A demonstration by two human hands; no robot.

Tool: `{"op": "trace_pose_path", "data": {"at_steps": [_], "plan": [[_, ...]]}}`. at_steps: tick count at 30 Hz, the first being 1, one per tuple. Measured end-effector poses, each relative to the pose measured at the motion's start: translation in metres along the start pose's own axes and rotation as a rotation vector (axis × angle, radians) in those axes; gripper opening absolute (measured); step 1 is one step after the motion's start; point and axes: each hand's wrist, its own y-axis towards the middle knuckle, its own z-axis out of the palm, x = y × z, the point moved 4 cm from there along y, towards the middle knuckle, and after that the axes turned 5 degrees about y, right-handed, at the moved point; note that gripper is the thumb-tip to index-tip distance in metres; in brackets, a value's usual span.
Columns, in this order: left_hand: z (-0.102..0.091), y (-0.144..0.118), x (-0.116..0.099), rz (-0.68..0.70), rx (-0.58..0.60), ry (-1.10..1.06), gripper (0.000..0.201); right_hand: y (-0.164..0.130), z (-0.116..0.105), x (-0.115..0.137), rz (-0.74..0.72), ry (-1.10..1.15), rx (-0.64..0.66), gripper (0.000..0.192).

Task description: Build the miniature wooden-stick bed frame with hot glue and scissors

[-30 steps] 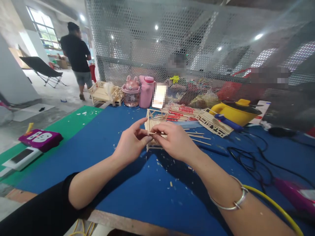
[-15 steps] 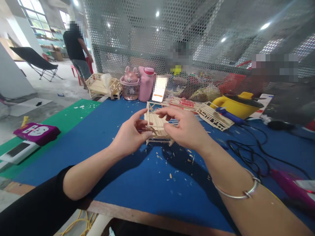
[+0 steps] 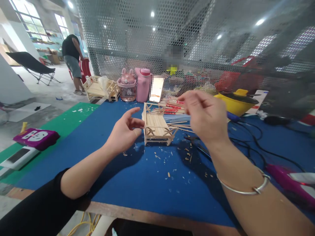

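Work in hand: a small bed-like model of thin wooden sticks [image 3: 156, 127] stands upright on the blue mat [image 3: 137, 177], between the person's two hands.
Left hand [image 3: 123, 131]: just left of the model, fingers loosely spread, forefinger pointing toward the frame's near corner; it grips nothing. Whether a fingertip touches the wood, I cannot tell.
Right hand [image 3: 205, 114]: raised above and to the right of the model, clear of it; thumb and forefinger pinched narrow near the top. Whether a stick or a scrap sits between them is too blurred to tell.
Built so far: slatted deck, legs with cross braces at the near end, a rail frame at the far end. By my reading the main body is assembled.
Left to do: judged only from the stock on hand, more pieces may go on; loose sticks [image 3: 178, 126] lie just right of the model, and more stock, some red-marked [image 3: 172, 108], lies behind it.
Comparison piece: a finished-looking wooden bed [image 3: 100, 89] at the far edge carries fuller side rails than this one.
Debris: wood chips [image 3: 172, 164] scattered on the mat in front of the model, consistent with trimming.
Surroundings: pink bottles [image 3: 136, 86], yellow pot [image 3: 236, 101], black cables [image 3: 248, 144], a person standing far left [image 3: 71, 60].
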Motion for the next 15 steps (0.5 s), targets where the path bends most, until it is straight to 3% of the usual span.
{"op": "trace_pose_path", "data": {"at_steps": [2, 5, 10, 12, 15], "plan": [[-0.006, 0.004, 0.004, -0.027, -0.039, 0.012, 0.061, 0.002, -0.021, 0.0, 0.003, -0.001, -0.112, 0.03], [-0.009, 0.008, 0.011, -0.067, -0.042, 0.091, 0.044, 0.004, -0.05, -0.015, 0.001, -0.111, -0.139, 0.015], [0.0, 0.003, 0.013, -0.078, 0.12, 0.37, 0.026, 0.007, -0.102, -0.075, 0.046, -0.42, -0.067, 0.021], [0.005, -0.001, 0.011, -0.08, 0.184, 0.438, 0.025, 0.008, -0.124, -0.101, 0.117, -0.461, -0.075, 0.018], [0.007, -0.004, 0.009, -0.096, 0.184, 0.473, 0.025, 0.006, -0.15, -0.126, 0.237, -0.43, -0.117, 0.015]]}}
